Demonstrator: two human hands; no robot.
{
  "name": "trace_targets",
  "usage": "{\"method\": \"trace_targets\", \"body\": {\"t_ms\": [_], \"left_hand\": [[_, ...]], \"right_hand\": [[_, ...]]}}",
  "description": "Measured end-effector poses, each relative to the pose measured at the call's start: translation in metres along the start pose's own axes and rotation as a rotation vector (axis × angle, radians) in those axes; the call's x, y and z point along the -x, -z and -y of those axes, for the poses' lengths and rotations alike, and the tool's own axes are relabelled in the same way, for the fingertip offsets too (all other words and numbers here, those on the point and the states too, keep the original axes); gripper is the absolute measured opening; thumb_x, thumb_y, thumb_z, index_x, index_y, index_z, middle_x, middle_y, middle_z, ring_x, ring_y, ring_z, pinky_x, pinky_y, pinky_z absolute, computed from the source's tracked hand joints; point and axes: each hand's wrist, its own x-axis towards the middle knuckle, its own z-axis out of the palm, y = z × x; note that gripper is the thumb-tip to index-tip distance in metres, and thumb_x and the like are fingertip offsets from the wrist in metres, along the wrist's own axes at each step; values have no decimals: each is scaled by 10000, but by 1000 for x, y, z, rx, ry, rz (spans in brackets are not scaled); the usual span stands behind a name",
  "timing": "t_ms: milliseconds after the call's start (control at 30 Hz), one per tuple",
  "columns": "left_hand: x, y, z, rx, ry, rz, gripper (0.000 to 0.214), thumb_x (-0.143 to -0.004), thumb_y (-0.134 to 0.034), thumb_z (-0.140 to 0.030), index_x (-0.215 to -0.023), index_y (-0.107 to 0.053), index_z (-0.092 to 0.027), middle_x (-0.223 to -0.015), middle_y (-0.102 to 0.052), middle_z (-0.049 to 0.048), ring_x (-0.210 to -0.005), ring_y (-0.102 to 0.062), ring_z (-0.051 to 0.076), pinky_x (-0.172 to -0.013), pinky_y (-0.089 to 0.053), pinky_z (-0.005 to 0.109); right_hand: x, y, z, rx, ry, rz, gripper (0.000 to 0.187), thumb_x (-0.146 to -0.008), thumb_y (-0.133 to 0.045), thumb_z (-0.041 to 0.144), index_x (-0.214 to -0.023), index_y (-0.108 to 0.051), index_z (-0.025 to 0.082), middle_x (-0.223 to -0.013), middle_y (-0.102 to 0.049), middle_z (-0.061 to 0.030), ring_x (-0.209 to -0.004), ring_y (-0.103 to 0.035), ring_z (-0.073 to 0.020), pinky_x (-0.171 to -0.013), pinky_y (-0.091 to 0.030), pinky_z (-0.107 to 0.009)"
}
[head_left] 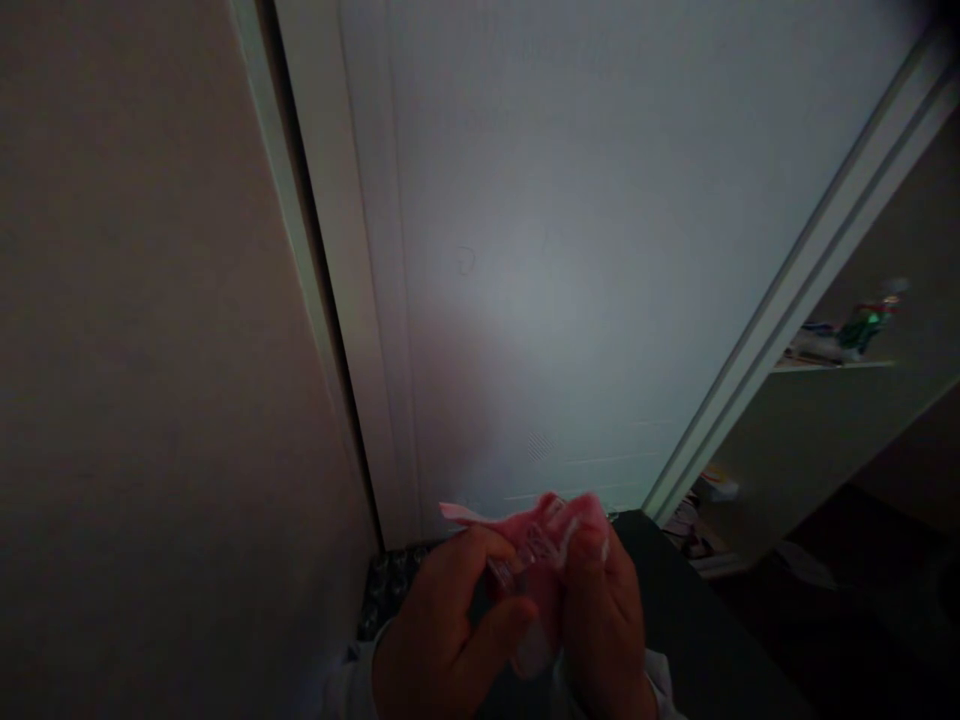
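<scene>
Both my hands are raised close together at the bottom middle of the dim view, in front of a white door (570, 250). My left hand (442, 630) and my right hand (607, 620) are both closed, pinching a small pink piece of thin material (544, 530) between them. A narrow pale strip of it sticks out to the left above my left fingers. Something clear and shiny sits among the fingers; I cannot make out what it is. Pale sleeve cuffs show at both wrists.
A beige wall (150, 350) fills the left side, meeting the white door frame (330, 300). To the right stands a pale shelf unit (825, 420) with small items on top and papers lower down. A dark patterned mat (390, 585) lies at the door's foot.
</scene>
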Motion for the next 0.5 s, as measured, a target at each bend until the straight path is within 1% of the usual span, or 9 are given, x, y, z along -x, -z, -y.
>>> {"method": "trace_targets", "body": {"t_ms": [133,233,300,367,433,500], "left_hand": [[3,4,6,71,75,63,203,-888,-428,-387,-974,-505,-221,-887,-590,41,-754,-547,172,-645,-422,258],[4,7,7,100,103,99,229,-884,-430,-398,-1003,-511,-220,-942,-588,51,-823,-551,191,-706,-422,278],[4,8,7,99,115,106,227,-878,-441,-396,-1001,-524,-224,-945,-590,50,-825,-546,194,-703,-415,278],[4,8,7,98,128,98,232,-867,-462,-403,-1002,-534,-228,-941,-592,50,-799,-539,191,-667,-405,268],[3,7,7,125,146,56,251,-853,-479,-432,-985,-547,-230,-919,-596,46,-771,-529,187,-642,-394,262],[1,5,8,175,172,-12,276,-838,-491,-467,-951,-561,-225,-875,-595,39,-750,-520,183,-639,-388,260]], "right_hand": [[-2,-4,6,-18,36,59,181,-786,-618,402,-842,-579,234,-649,-533,43,-518,-458,-92,-463,-391,-176],[-4,-7,11,-42,18,91,198,-729,-690,353,-849,-567,254,-650,-539,62,-504,-461,-76,-459,-386,-157],[-5,-7,12,-65,24,107,190,-741,-677,361,-848,-565,252,-651,-529,61,-504,-450,-75,-457,-379,-156],[-7,-5,10,-69,48,130,181,-787,-616,404,-849,-566,241,-654,-512,52,-512,-433,-81,-459,-372,-164],[-8,-4,6,-30,78,143,217,-839,-529,441,-829,-564,226,-649,-486,45,-526,-412,-89,-466,-365,-175],[-10,-3,1,26,93,143,263,-872,-465,454,-806,-552,215,-644,-459,42,-539,-393,-96,-471,-355,-183]]}}
